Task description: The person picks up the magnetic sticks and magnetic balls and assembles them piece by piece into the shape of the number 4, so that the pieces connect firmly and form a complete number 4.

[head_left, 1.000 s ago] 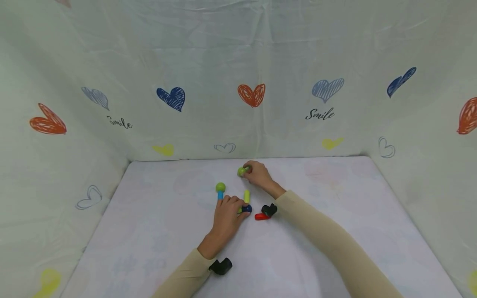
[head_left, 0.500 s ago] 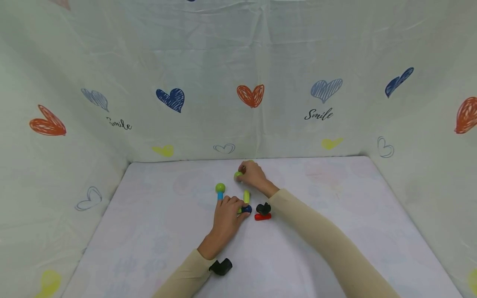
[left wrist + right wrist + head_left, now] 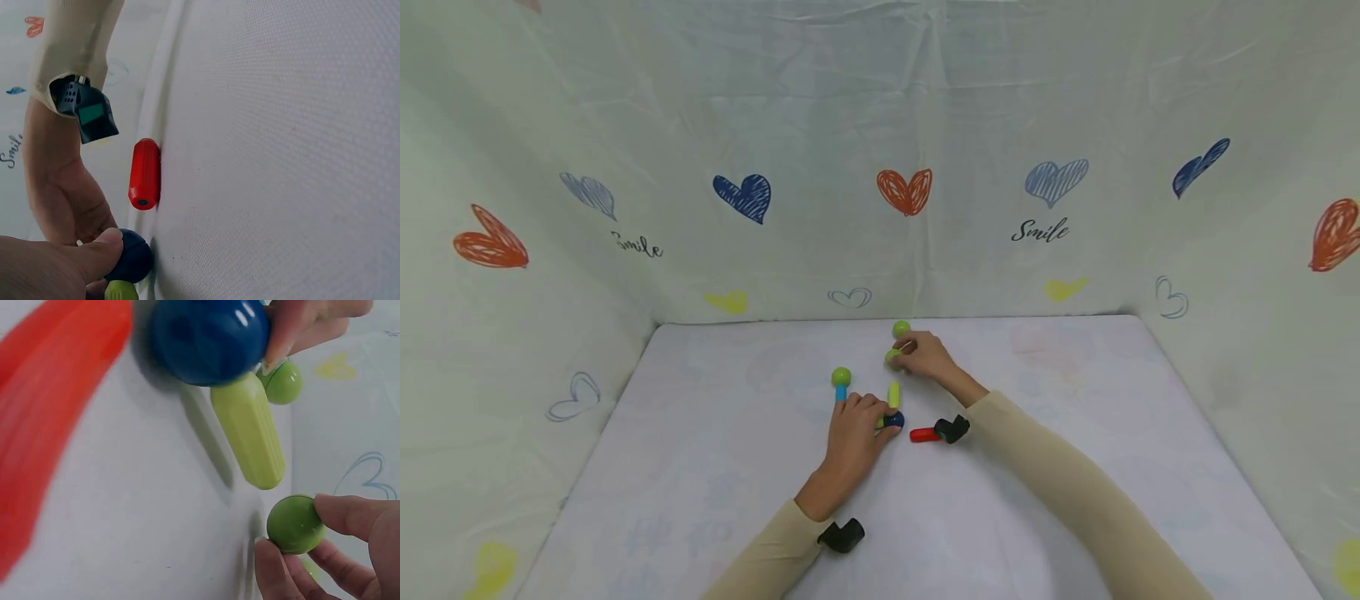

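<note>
In the head view, my left hand (image 3: 853,433) pinches a dark blue ball (image 3: 895,419) low on the table. A yellow-green rod (image 3: 250,434) sticks out from that ball, and part of another green piece (image 3: 879,423) shows beside the left fingers. Thumb and fingertips of my right hand (image 3: 927,357) hold a green ball (image 3: 296,525), a short gap from the rod's free end. Just beyond this hand is a second green ball (image 3: 901,329); whether the two are joined is hidden. Left of them, a green ball (image 3: 841,377) meets a blue rod (image 3: 841,392), partly behind the left hand.
A red rod (image 3: 923,435) lies on the white table (image 3: 715,467), right of the blue ball and near the black camera (image 3: 952,429) on the right wrist. A cloth wall (image 3: 790,250) printed with hearts rises behind the table.
My right hand went slightly left and toward me, then back right, keeping its green ball. The second green ball beyond it now shows plainly. My left hand stays on the blue ball.
</note>
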The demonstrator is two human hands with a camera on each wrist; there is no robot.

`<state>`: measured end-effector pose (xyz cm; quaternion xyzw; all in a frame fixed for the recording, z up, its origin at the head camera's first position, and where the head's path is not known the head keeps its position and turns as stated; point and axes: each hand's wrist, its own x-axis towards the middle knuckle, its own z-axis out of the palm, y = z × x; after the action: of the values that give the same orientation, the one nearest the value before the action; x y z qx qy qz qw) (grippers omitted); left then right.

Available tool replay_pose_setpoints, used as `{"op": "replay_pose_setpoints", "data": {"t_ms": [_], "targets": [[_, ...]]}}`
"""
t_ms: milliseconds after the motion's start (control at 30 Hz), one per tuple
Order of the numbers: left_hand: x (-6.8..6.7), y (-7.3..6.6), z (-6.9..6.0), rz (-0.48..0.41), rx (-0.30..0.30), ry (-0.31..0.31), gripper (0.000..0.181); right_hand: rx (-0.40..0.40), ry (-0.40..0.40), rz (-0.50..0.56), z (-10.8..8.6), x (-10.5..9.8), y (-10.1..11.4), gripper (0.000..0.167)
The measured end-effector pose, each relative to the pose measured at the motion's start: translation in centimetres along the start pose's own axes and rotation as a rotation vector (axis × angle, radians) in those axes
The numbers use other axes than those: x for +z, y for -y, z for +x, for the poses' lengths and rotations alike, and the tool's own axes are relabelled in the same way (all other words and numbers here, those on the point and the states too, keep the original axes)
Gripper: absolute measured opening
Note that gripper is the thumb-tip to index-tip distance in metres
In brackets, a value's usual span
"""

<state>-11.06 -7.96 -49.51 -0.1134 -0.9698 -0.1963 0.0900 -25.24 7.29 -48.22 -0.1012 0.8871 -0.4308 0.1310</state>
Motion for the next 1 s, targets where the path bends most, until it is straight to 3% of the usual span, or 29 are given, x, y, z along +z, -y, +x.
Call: {"op": "replay_pose_setpoints", "data": {"t_ms": [433, 1000], "targets": [[-0.1, -0.2, 0.1, 0.026, -0.006, -0.008, 0.031, 0.011, 0.032, 0.07, -1.8, 0.2, -0.5, 0.028], [0.0, -0.2, -0.1, 0.021, -0.012, -0.005, 0.03, -0.066, 0.074, 0.076, -2.8, 0.7, -0.5, 0.029]]}}
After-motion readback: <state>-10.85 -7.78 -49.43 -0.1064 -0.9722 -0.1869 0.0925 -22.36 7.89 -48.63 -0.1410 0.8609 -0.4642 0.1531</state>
